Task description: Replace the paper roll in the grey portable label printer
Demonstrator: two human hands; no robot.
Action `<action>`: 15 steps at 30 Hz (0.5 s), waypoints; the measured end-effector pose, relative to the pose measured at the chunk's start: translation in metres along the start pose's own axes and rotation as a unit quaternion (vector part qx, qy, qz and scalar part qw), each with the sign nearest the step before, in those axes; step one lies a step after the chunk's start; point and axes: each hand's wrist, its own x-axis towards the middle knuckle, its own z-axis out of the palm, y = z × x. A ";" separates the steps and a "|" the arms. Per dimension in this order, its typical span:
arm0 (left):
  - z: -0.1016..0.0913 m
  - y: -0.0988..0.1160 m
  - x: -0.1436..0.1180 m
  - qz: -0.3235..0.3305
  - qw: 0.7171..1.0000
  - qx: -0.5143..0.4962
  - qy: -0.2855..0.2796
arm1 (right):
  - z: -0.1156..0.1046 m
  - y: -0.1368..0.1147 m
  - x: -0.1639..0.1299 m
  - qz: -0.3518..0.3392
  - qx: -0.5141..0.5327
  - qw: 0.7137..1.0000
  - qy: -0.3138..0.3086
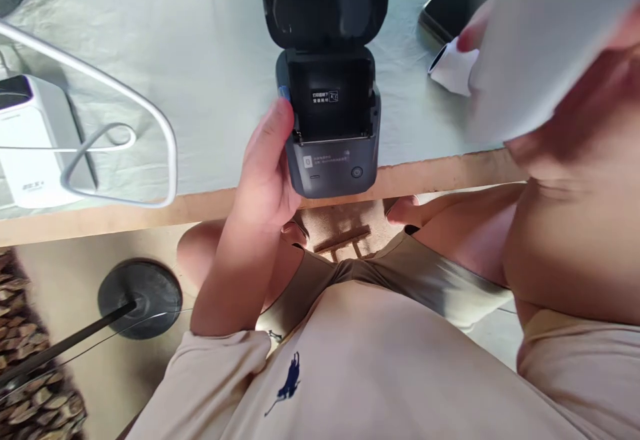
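A dark grey label printer [333, 153] sits at the table's near edge with its lid [325, 0] swung up and back, and its paper bay looks empty. My left hand [265, 167] grips the printer's left side, thumb beside a small blue tab. My right hand [545, 73] is raised close to the camera at the upper right, blurred, holding a white sheet or roll of paper [545, 33]. A small white paper roll [453, 67] lies on the table just past it.
A dark phone [455, 0] lies at the back right of the pale green table cover [210, 60]. A white power bank [33, 140] with a white cable [150, 113] is at the left. Below the table edge stands a black round stand base [140, 297].
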 end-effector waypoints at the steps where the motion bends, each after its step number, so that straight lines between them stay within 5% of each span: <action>1: -0.003 0.000 0.002 0.001 1.000 -0.005 -0.026 | -0.003 0.008 0.002 -0.005 0.029 0.999 0.043; 4: -0.007 0.001 0.005 0.017 0.997 -0.010 -0.070 | -0.006 0.037 0.009 -0.041 0.025 0.993 0.108; 6: -0.006 0.002 0.005 0.016 0.997 -0.013 -0.069 | -0.007 0.052 0.009 -0.101 -0.109 0.985 0.083; 11: 0.000 0.003 0.005 0.020 0.995 -0.028 -0.091 | -0.014 0.069 0.000 -0.229 -0.396 0.889 0.034; 15: 0.002 0.003 0.006 0.018 0.996 -0.057 -0.071 | -0.012 0.079 0.003 -0.201 -0.380 0.901 0.061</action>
